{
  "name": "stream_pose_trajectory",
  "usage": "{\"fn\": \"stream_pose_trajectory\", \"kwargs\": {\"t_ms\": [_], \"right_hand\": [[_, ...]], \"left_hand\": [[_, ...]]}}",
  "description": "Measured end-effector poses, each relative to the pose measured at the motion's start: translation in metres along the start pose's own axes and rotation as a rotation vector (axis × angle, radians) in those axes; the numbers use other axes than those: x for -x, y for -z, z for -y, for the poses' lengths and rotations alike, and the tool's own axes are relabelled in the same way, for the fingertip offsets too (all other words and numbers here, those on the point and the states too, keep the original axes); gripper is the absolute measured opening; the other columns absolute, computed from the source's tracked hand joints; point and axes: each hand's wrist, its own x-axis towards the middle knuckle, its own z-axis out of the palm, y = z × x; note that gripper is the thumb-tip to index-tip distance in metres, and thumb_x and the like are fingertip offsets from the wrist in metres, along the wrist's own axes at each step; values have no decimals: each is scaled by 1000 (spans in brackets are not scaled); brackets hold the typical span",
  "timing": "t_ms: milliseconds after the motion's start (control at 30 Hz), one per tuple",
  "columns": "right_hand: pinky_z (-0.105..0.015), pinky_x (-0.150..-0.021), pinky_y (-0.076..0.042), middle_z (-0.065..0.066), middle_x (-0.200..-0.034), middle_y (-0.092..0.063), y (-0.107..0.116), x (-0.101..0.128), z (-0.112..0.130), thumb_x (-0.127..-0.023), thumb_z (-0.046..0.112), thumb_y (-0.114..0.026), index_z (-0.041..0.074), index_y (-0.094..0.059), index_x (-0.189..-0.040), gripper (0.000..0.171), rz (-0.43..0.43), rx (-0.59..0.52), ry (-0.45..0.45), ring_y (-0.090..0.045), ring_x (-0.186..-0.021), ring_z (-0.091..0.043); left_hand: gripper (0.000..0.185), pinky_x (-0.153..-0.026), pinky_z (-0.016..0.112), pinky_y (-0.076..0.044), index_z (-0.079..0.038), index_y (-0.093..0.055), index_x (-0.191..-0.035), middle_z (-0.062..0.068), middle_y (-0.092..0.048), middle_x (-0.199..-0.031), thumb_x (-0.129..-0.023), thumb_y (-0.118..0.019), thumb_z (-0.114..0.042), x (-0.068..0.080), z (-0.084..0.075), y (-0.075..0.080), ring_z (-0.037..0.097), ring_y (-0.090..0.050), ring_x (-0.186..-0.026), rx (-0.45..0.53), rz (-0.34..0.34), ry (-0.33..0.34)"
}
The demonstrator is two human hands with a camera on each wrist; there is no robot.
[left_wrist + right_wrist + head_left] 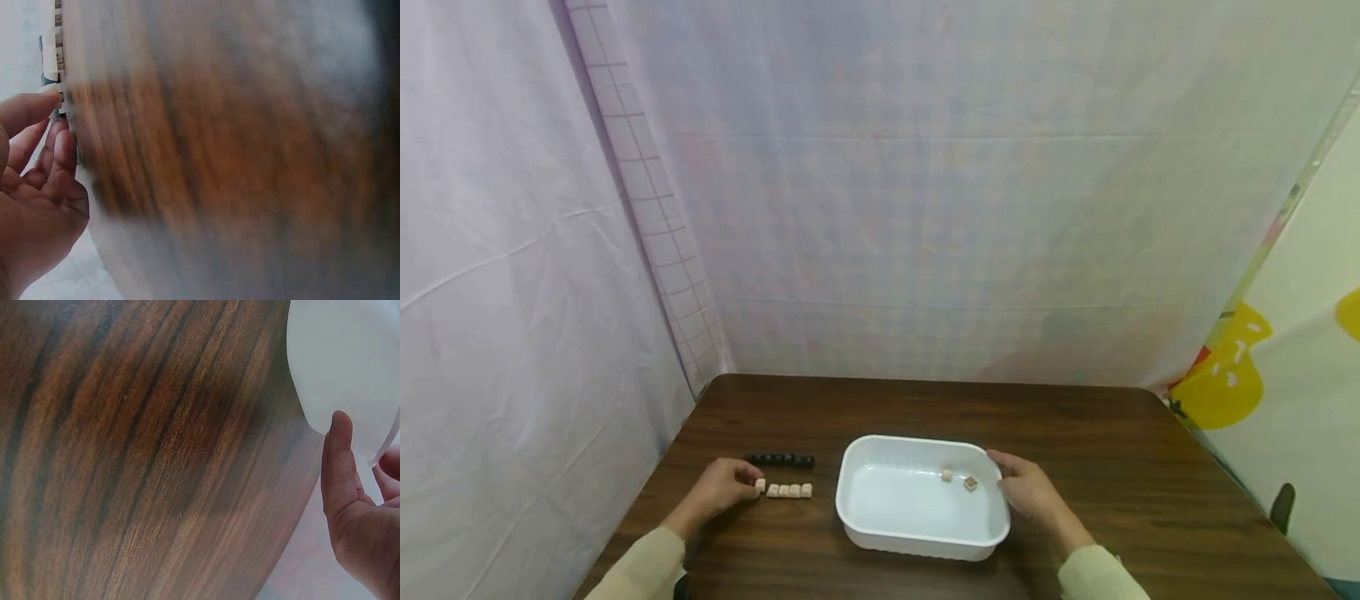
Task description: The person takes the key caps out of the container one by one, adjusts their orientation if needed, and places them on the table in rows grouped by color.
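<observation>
A white plastic tub [880,533] stands on the dark wooden table [1135,467], with two small cubes [958,479] lying in its far right corner. My right hand [1004,477] grips the tub's right rim; in the right wrist view its thumb [339,456] presses on the tub's outer wall [337,356] and its fingers curl over the edge. Left of the tub lies a short row of pale cubes [788,491], with a row of black cubes [779,459] behind it. My left hand [749,482] pinches a pale cube [760,485] at the left end of the pale row.
Pale plastic sheeting hangs along the table's back and left sides. A sheet with yellow shapes [1232,375] hangs at the right. Bare wood shows behind the tub and to its right. The left wrist view is blurred and shows mainly wood grain and my left hand [56,119].
</observation>
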Motion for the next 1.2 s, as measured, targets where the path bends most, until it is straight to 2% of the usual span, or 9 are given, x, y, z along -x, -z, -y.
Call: {"fn": "stream_pose_trajectory", "kwargs": {"t_ms": [167,433,567,733,867,1033,1200], "right_hand": [[-30,-65,-50,-32,-130,-56,0,0,0,-77,-7,-54,-7,-52,-138,61,-11,23,24,-59,-86,-24],[-31,-63,-49,-32,-130,-55,1,1,-1,-76,-6,-54,-5,-52,-139,62,-11,17,26,-58,-87,-26],[-31,-64,-51,-32,-131,-55,1,0,-2,-77,-6,-54,-5,-52,-139,62,-9,11,19,-59,-89,-27],[-31,-68,-50,-32,-134,-53,0,0,-2,-78,-5,-54,-5,-52,-139,61,-4,20,3,-58,-94,-28],[-31,-70,-50,-31,-135,-53,1,0,-2,-77,-5,-54,-5,-52,-139,62,-3,31,11,-57,-96,-29],[-31,-73,-49,-31,-135,-53,1,1,-1,-77,-4,-55,-5,-53,-138,61,-7,43,21,-56,-99,-30],[-32,-73,-49,-31,-134,-54,1,1,-1,-78,-3,-55,-4,-53,-139,61,-9,48,26,-57,-98,-30]], "left_hand": [[17,-68,30,-46,0,-74,-88,0,-65,-78,-71,-77,1,0,0,-1,12,-56,-72,6,33,-7],[20,-66,29,-46,3,-72,-91,2,-65,-79,-71,-76,4,1,-1,0,15,-57,-74,29,65,-74],[24,-66,29,-46,3,-71,-93,2,-64,-79,-70,-76,5,1,-2,-1,15,-56,-74,46,60,-66],[34,-63,30,-46,5,-69,-101,2,-62,-78,-68,-75,6,0,-5,-1,15,-55,-71,45,52,-19],[39,-60,29,-44,5,-69,-106,2,-60,-78,-67,-72,7,-2,-12,-1,16,-53,-69,49,31,16],[36,-59,29,-45,5,-68,-106,2,-61,-80,-71,-73,3,-6,-22,-1,16,-54,-71,62,27,-17],[32,-66,32,-47,2,-70,-108,1,-62,-83,-77,-76,-4,-11,-38,-3,15,-56,-77,44,45,-45]]}}
